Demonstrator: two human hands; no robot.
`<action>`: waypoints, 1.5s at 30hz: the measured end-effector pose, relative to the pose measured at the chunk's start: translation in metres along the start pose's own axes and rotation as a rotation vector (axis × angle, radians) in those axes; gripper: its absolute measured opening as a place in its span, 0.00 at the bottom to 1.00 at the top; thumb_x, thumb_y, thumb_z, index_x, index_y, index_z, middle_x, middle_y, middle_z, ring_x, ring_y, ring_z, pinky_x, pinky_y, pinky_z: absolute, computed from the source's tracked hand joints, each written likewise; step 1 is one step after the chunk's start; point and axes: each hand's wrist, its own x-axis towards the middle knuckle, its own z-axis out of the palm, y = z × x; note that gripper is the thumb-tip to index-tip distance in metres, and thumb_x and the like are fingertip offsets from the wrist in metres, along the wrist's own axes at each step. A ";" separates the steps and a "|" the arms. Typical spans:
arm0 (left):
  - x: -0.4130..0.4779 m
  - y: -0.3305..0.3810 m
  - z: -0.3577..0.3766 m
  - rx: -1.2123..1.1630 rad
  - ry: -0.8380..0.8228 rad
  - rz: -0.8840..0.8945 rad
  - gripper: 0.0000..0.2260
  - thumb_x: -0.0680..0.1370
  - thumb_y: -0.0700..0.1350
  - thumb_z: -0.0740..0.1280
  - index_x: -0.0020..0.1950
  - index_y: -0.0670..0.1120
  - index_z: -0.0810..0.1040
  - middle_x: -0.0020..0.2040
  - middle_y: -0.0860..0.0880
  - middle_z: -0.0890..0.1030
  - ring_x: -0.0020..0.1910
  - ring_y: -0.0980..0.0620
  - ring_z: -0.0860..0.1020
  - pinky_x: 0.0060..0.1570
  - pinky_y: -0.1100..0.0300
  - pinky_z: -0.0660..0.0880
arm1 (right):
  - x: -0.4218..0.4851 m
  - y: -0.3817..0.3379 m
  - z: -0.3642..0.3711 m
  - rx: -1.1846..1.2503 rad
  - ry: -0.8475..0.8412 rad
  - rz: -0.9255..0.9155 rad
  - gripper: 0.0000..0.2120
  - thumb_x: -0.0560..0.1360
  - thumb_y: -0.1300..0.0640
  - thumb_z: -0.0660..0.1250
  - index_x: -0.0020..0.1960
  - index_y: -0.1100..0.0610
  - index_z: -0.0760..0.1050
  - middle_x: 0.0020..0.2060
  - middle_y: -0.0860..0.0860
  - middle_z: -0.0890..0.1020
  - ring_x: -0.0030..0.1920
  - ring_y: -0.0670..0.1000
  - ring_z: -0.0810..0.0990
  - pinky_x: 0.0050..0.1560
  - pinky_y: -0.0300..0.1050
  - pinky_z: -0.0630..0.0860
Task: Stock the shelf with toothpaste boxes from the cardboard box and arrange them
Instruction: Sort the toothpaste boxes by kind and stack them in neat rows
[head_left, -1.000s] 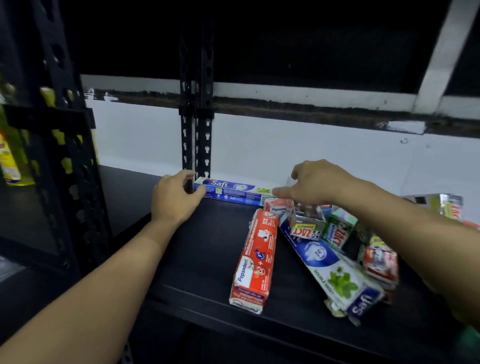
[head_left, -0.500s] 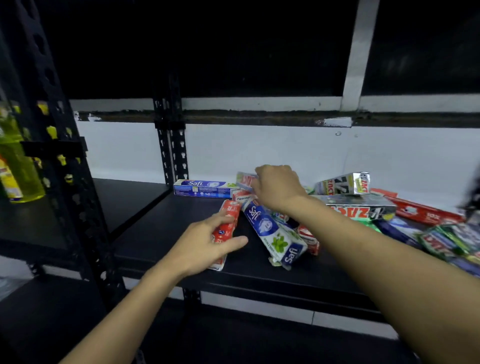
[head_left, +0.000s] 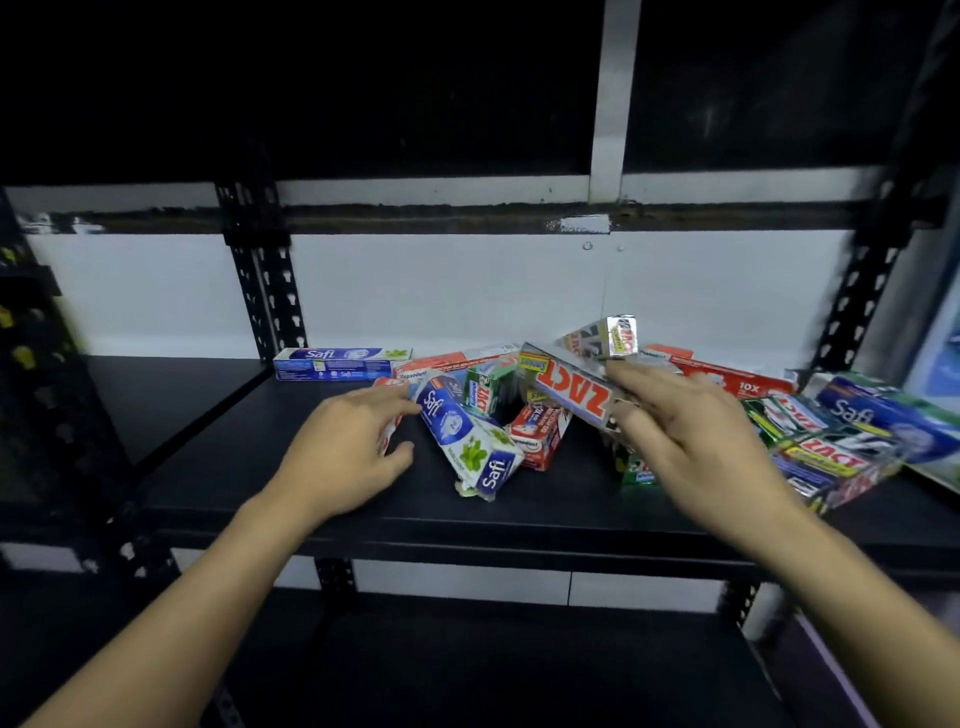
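ZACT box (head_left: 571, 391) disappears partly beneath right hand (head_left: 691, 441).

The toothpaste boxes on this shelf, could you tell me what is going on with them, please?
A person is sorting a jumble of toothpaste boxes on the black shelf. The right hand grips a silver Zact box, tilted above the others. The left hand lies over a red box beside a slanting blue Safi box; whether it grips is unclear. Only the rear Safi box lies straight along the back wall.
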 end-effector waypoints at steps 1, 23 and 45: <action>0.001 0.011 0.002 0.007 0.009 0.031 0.21 0.75 0.52 0.70 0.68 0.54 0.77 0.73 0.55 0.71 0.72 0.55 0.69 0.70 0.59 0.63 | -0.012 0.004 -0.003 0.006 0.045 0.025 0.15 0.79 0.57 0.63 0.65 0.56 0.78 0.58 0.43 0.80 0.54 0.46 0.74 0.53 0.40 0.64; 0.001 0.075 0.057 -0.214 -0.057 -0.106 0.27 0.77 0.66 0.62 0.73 0.55 0.71 0.78 0.53 0.63 0.78 0.51 0.56 0.75 0.49 0.58 | -0.061 -0.012 0.059 -0.294 -0.014 0.158 0.20 0.74 0.48 0.65 0.61 0.57 0.79 0.58 0.49 0.79 0.54 0.56 0.73 0.47 0.49 0.77; -0.060 0.085 0.030 -0.179 0.188 -0.339 0.27 0.75 0.53 0.70 0.73 0.50 0.71 0.78 0.53 0.62 0.72 0.52 0.67 0.64 0.55 0.70 | -0.032 -0.017 0.046 -0.411 -0.041 0.078 0.20 0.75 0.40 0.63 0.58 0.51 0.80 0.59 0.49 0.80 0.58 0.59 0.69 0.53 0.55 0.63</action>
